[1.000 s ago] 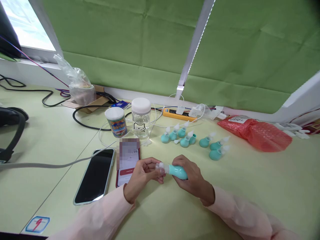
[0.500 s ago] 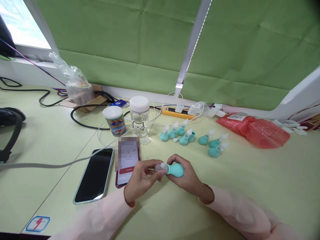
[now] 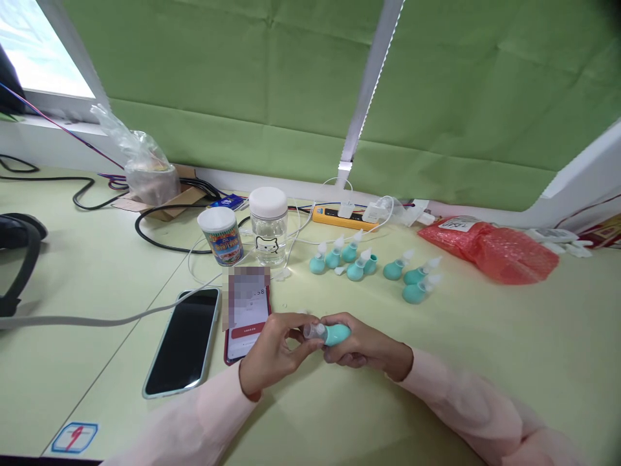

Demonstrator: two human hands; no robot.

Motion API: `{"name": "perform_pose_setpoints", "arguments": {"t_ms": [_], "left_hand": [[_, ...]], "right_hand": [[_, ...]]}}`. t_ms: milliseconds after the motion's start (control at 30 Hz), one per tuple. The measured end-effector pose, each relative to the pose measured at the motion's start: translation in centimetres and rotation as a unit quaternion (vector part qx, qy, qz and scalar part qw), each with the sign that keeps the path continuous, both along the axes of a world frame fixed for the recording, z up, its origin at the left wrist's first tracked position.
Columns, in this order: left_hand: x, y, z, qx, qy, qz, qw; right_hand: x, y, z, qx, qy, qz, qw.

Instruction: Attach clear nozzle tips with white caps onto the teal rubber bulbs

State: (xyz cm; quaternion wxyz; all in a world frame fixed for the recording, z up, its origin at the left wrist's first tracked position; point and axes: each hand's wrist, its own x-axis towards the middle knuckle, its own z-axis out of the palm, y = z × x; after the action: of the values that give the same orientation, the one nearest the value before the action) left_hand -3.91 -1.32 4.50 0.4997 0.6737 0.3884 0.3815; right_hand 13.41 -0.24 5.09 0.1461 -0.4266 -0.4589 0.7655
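Observation:
Between my hands, above the table, is a teal bulb syringe (image 3: 336, 334) with a clear plastic collar (image 3: 314, 331). My right hand (image 3: 361, 343) is wrapped around the teal bulb. The thumb and fingers of my left hand (image 3: 279, 349) pinch the clear collar, which points left; part of it is hidden by the fingertips. Several similar teal bulbs with clear tips stand or lie beyond my hands, among them one bulb (image 3: 356, 269) in the middle group and another (image 3: 414, 292) lying to the right. One bulb (image 3: 371, 263) has no tip.
A phone with a lit screen (image 3: 248, 327) lies by my left hand, beside a dark phone (image 3: 184, 343). Behind them are a printed cup (image 3: 222, 243) and a lidded clear bottle (image 3: 269, 230). A power strip (image 3: 334, 219) and red bubble wrap (image 3: 509, 255) lie farther back.
My right hand has shifted left and curled farther around the bulb, covering more of it. The clear collar has turned slightly, and my left fingers have moved along it.

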Motion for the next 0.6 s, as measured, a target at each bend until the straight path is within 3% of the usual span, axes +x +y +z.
{"name": "perform_pose_setpoints", "arguments": {"t_ms": [167,300,367,467,533,600], "left_hand": [[0.0,0.0,-0.1,-0.015,-0.027,-0.003,1.000],[0.0,-0.3,0.2,-0.011,-0.139,0.066,0.988],[-0.1,-0.3,0.4,-0.011,-0.187,0.147,0.971],[-0.2,-0.1,0.7,-0.016,-0.239,0.277,0.931],[-0.3,0.1,1.0,-0.037,-0.275,0.296,0.914],[-0.2,0.3,1.1,-0.075,-0.305,0.271,0.910]], "right_hand": [[-0.1,-0.3,-0.1,-0.028,0.048,0.026,0.998],[-0.1,-0.7,0.6,0.026,0.108,0.061,0.992],[0.1,-0.5,0.8,0.091,0.124,0.052,0.987],[0.7,0.7,0.8,0.218,0.094,-0.014,0.971],[1.0,1.8,0.5,0.321,0.005,-0.059,0.945],[0.9,2.9,0.1,0.420,-0.098,-0.075,0.899]]}}
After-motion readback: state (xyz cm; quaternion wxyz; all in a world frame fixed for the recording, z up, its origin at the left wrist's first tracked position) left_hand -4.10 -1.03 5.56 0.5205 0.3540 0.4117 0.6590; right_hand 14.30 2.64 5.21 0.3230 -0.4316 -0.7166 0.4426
